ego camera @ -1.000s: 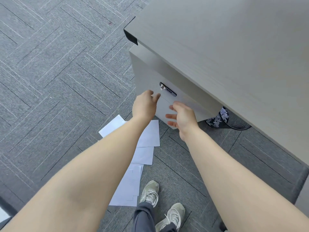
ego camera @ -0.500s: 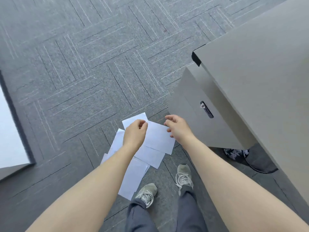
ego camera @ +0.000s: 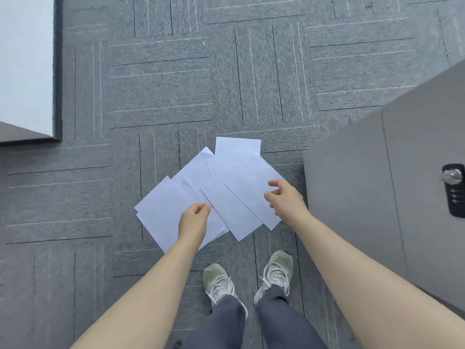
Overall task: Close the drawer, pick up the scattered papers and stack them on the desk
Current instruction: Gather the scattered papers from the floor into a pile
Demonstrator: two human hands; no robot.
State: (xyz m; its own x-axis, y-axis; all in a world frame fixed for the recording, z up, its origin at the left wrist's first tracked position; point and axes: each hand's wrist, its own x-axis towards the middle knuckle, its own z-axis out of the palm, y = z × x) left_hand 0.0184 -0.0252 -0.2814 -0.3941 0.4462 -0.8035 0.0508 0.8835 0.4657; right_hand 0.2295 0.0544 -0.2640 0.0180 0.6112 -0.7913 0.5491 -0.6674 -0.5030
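Drawer (ego camera: 357, 197) now shut at frame right — gaze dropped to papers (ego camera: 226, 187); left hand (ego camera: 195, 220) loosely curled, right hand (ego camera: 284, 199) released — both empty above sheets.

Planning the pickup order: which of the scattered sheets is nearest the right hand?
The rightmost sheet, lying slantwise beside the drawer unit. The right hand hovers over its right edge; the other sheets fan out leftward, toward the left hand.
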